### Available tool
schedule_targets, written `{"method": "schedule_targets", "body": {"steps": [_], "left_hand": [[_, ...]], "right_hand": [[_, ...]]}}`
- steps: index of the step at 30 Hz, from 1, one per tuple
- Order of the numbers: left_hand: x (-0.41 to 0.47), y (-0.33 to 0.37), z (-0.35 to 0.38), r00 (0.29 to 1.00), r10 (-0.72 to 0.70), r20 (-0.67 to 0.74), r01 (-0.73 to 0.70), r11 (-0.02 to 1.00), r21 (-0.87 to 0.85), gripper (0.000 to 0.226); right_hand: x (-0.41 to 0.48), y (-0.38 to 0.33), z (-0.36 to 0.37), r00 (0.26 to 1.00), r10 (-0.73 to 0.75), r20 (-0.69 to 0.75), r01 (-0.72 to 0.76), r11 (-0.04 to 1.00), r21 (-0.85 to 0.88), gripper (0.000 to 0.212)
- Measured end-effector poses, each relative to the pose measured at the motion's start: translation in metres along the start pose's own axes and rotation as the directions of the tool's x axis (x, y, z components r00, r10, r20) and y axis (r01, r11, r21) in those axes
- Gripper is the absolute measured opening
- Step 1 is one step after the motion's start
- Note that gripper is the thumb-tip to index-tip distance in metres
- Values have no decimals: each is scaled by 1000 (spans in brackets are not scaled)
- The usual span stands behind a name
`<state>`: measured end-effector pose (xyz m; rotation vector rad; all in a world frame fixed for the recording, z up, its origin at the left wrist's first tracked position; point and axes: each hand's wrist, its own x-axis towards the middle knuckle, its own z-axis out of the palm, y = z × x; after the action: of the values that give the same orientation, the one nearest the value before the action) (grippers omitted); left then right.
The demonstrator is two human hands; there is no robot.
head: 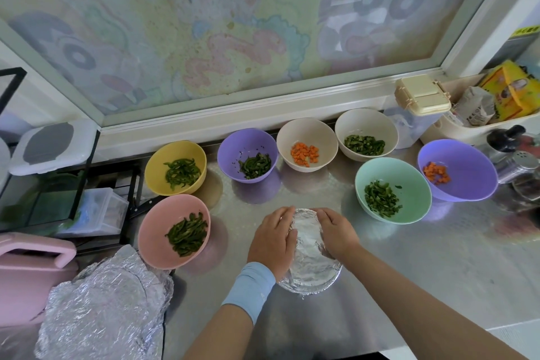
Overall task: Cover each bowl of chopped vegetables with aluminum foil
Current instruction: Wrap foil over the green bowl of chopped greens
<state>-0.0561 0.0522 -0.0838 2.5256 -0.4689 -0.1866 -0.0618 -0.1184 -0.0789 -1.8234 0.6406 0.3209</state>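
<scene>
A bowl wrapped in aluminum foil (310,260) stands at the front middle of the steel counter (409,272). My left hand (273,242) presses on its left side and my right hand (336,232) on its right side, fingers laid over the foil. Uncovered bowls stand around it: a pink bowl (152,231) and a yellow bowl (155,166) with green strips at the left, a purple bowl (230,152) with greens, a beige bowl (306,131) with carrot, a beige bowl (365,123) with chopped greens, a mint bowl (415,181) with greens, a purple bowl (467,164) with carrot.
A crumpled heap of loose foil (102,310) lies at the front left, beside a pink container (26,275). A black knife handle (144,207) lies left of the pink bowl. Metal shakers (517,166) and a cream tub of packets (455,128) crowd the right rear.
</scene>
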Motion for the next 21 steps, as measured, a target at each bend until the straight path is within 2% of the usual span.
{"method": "schedule_targets", "body": {"steps": [5, 8, 11, 16, 19, 21], "left_hand": [[1, 1, 1, 996, -90, 0, 90, 993, -79, 59], [10, 1, -4, 981, -190, 49, 196, 956, -217, 40], [20, -1, -12, 962, -229, 148, 268, 895, -357, 32], [22, 1, -16, 868, -391, 307, 491, 580, -650, 30], [23, 2, -16, 825, -439, 356, 545, 450, -708, 29], [24, 2, -17, 808, -447, 383, 566, 414, -713, 29]], "right_hand": [[3, -3, -3, 998, 40, 55, -45, 995, 84, 28], [3, -5, -5, 995, 30, 96, -38, 995, 88, 28], [2, 0, -8, 992, -29, 125, 21, 997, 70, 30], [0, 6, -6, 986, -30, 164, -6, 977, 215, 27], [1, 5, -6, 978, -5, 207, -55, 957, 284, 26], [1, 2, -6, 973, 14, 230, -91, 940, 328, 27]]}}
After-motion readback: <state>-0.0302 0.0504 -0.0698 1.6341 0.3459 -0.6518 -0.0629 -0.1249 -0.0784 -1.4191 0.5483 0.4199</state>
